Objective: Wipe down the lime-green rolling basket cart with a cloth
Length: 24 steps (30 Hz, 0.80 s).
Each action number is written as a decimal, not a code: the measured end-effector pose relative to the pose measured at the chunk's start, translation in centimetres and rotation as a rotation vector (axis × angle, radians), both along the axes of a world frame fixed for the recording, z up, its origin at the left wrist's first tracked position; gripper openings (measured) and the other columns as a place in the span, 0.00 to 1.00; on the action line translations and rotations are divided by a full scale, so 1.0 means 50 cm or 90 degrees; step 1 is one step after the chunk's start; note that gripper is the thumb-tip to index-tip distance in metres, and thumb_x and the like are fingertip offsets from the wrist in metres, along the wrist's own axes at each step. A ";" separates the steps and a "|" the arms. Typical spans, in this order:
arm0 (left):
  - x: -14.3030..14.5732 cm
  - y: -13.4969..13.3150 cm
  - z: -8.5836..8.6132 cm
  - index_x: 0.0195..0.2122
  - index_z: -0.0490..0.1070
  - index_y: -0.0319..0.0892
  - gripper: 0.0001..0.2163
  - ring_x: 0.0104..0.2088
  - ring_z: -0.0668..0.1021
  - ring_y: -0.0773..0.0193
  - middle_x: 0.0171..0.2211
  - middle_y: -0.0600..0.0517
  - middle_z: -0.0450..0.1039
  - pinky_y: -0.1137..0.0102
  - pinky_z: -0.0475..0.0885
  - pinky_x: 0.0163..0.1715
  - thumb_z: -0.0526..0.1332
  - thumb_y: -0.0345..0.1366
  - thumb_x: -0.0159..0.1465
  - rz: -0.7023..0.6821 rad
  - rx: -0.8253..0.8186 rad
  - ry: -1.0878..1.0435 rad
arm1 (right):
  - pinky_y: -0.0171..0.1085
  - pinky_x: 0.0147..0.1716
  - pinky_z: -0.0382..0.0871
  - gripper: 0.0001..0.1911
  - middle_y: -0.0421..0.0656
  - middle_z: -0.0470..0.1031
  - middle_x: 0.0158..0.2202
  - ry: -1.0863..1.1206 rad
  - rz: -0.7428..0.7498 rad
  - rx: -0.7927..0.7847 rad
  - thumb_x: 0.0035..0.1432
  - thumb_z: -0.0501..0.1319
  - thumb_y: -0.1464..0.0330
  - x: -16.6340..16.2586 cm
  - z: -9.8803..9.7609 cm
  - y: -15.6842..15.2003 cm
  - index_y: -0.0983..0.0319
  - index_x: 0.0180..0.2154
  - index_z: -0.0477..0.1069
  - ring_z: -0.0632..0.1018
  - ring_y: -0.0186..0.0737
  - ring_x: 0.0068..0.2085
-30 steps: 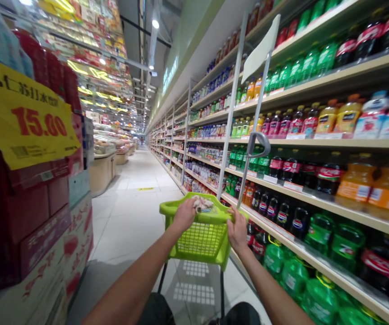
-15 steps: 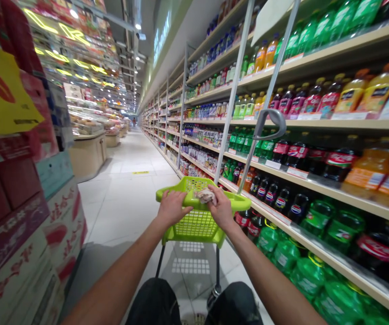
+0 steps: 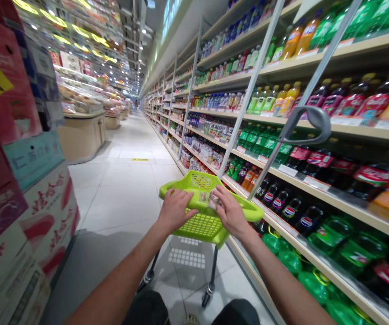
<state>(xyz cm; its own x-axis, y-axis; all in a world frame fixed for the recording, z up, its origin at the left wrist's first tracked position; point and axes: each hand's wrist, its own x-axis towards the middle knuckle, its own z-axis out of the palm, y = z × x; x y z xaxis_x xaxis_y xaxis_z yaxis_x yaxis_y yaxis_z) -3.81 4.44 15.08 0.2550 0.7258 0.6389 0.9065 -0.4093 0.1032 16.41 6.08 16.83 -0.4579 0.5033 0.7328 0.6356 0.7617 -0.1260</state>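
Observation:
A lime-green shopping cart [image 3: 197, 225] with a lattice basket stands straight in front of me. My left hand [image 3: 176, 210] is closed over the left part of its handle [image 3: 251, 210], the fingers bent across the top and the thumb on the near side. Right of the middle, my right hand [image 3: 230, 211] rests on the same handle. Its fingers curl round a crumpled, whitish tissue [image 3: 213, 198], partly hidden by them and pressed against the handle.
Shelves of bottled drinks [image 3: 282, 205] line the right side, close to the cart. A grey metal pole with a looped handle [image 3: 304, 126] stands before them. Stacked cartons [image 3: 50, 207] rise at left, with display counters [image 3: 82, 135] beyond. A tiled aisle [image 3: 130, 178] runs ahead.
The cart and both hands have moved forward along the aisle, and the cart has turned slightly. The shelves and looped pole appear nearer. Both hands stay on the handle.

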 end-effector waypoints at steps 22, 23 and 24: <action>0.009 0.051 -0.004 0.45 0.65 0.42 0.21 0.42 0.69 0.56 0.40 0.49 0.72 0.60 0.56 0.46 0.58 0.48 0.54 -0.007 0.014 -0.009 | 0.50 0.55 0.57 0.21 0.44 0.63 0.55 0.059 -0.065 0.086 0.57 0.47 0.76 0.019 -0.070 0.002 0.58 0.51 0.64 0.57 0.42 0.59; 0.004 0.050 -0.004 0.45 0.65 0.42 0.21 0.42 0.69 0.56 0.40 0.49 0.72 0.60 0.56 0.46 0.58 0.48 0.54 -0.006 0.014 -0.006 | 0.49 0.55 0.57 0.21 0.44 0.62 0.55 0.056 -0.044 0.085 0.57 0.48 0.76 0.020 -0.070 0.000 0.58 0.51 0.64 0.56 0.41 0.59; -0.001 0.048 -0.004 0.45 0.65 0.43 0.20 0.42 0.69 0.56 0.40 0.50 0.72 0.61 0.56 0.46 0.58 0.48 0.54 -0.005 0.016 -0.004 | 0.49 0.55 0.57 0.20 0.44 0.63 0.55 0.059 -0.045 0.085 0.57 0.48 0.75 0.036 -0.069 0.001 0.58 0.50 0.65 0.57 0.41 0.59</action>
